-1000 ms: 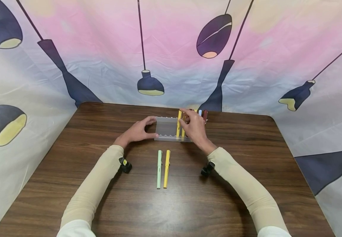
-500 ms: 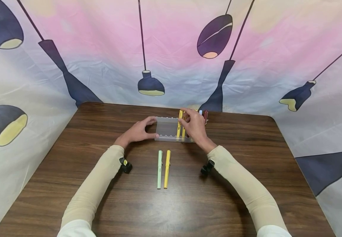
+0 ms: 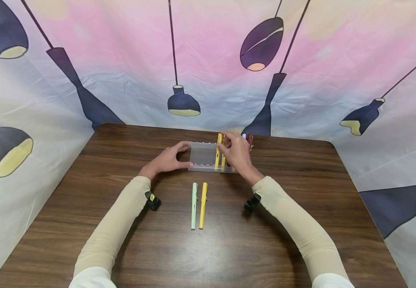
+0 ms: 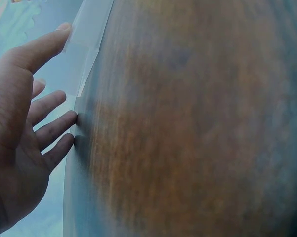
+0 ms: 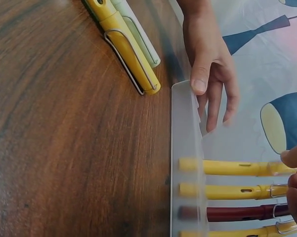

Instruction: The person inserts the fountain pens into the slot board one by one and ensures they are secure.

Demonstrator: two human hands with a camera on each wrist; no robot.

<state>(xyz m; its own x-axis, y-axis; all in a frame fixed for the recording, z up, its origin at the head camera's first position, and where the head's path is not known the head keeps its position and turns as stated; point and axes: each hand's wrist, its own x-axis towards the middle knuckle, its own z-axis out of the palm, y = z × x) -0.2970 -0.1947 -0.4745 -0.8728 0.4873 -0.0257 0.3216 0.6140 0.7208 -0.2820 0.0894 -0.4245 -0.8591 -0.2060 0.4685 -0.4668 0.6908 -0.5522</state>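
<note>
A clear pen tray with notched edges sits near the far side of the brown desk, held between a person's two hands. The left hand is spread wide at the tray's left end, its thumb touching the near corner and its fingers reaching toward the far one; whether those fingertips press on the plastic, I cannot tell. The right hand pinches the far end of the leftmost pen in the tray, a yellow pen, between thumb and fingers. Just right of that pen, the right wrist view shows a second yellow pen, a dark red pen and a third yellow pen, all running near to far. Beyond the right hand show a light blue pen and another dark red one. Nearer on the desk, a pale green pen lies left of a loose yellow pen, side by side but apart. Behind hangs a lamp-patterned cloth.
</note>
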